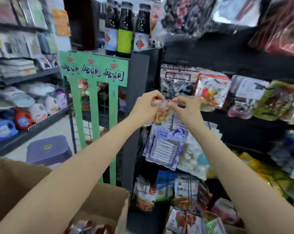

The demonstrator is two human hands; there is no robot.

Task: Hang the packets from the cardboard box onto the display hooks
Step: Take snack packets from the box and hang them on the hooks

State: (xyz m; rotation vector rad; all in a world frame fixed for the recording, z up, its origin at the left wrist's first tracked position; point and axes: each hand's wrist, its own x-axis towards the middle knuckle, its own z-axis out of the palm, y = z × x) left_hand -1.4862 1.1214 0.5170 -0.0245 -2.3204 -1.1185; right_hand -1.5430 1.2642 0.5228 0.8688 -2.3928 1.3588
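Both hands are raised in front of a black shop rack, holding one small clear packet (160,112) with a red top edge between them. The left hand (147,108) pinches the packet's upper left corner with curled fingers, while the right hand (186,109) pinches the upper right corner, so the packet hangs down between the two palms. It sits just in front of the rack's end panel (139,78), above a blue-and-white blister card (164,146) hanging there. Whether the packet touches a hook cannot be made out in the blur.

The cardboard box (105,203) stands open at lower left, below the left forearm, with more red-toned packets (90,228) showing inside. A green stand (95,71) rises behind the hands, and a purple stool (49,150) sits on the floor beside it. Bagged goods (212,90) fill the shelves to the right.
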